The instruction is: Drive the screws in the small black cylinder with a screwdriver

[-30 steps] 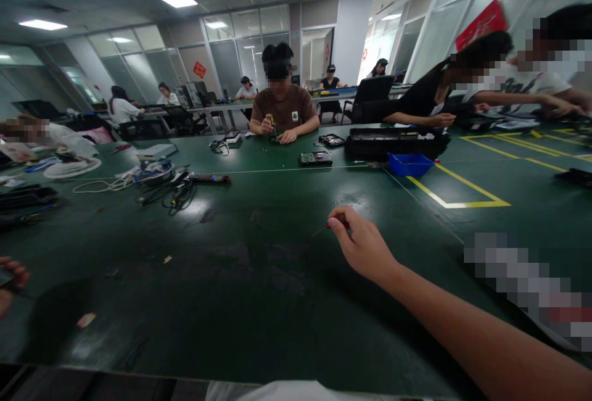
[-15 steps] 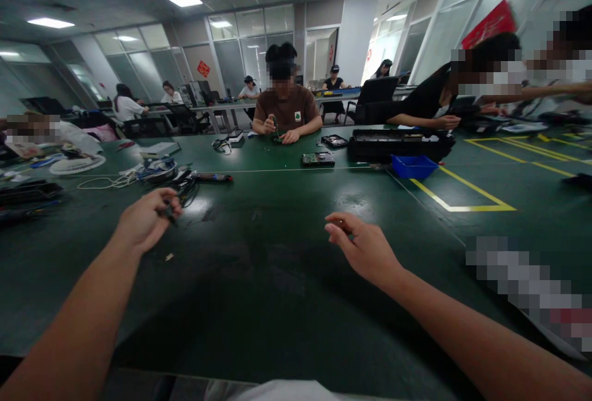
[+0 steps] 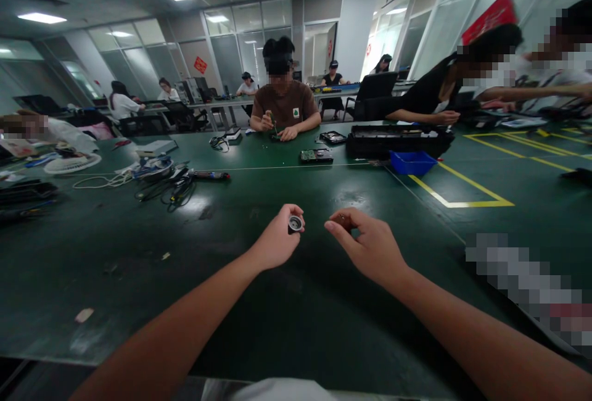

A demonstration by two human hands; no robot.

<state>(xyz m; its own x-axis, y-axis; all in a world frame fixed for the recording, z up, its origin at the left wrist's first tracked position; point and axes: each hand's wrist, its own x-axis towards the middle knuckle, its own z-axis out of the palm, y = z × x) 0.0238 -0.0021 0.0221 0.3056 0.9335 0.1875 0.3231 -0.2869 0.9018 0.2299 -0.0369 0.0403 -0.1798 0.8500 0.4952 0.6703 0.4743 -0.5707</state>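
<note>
My left hand (image 3: 279, 237) is closed around a small round part (image 3: 295, 223) with a silver rim and a dark, hollow-looking middle. The part's open face points toward me, and my fingers hide its far side. Just to the right, my right hand (image 3: 365, 237) has its thumb and fingers curled together around a small brownish thing (image 3: 342, 221), mostly covered, whose kind I cannot make out. A narrow gap separates the two hands. Both are held above the green table (image 3: 259, 314).
Bundled cables (image 3: 178, 188) lie at the left, near a white fan-like grille (image 3: 73, 163). Beyond my hands are a hard drive (image 3: 316, 155), a blue bin (image 3: 412, 163) and a long black casing (image 3: 398, 143). A co-worker (image 3: 285, 102) sits opposite, handling small parts.
My left hand has moved right from beside the cables to near my right hand, bringing the round part into clear view. My right hand has stayed almost in place.
</note>
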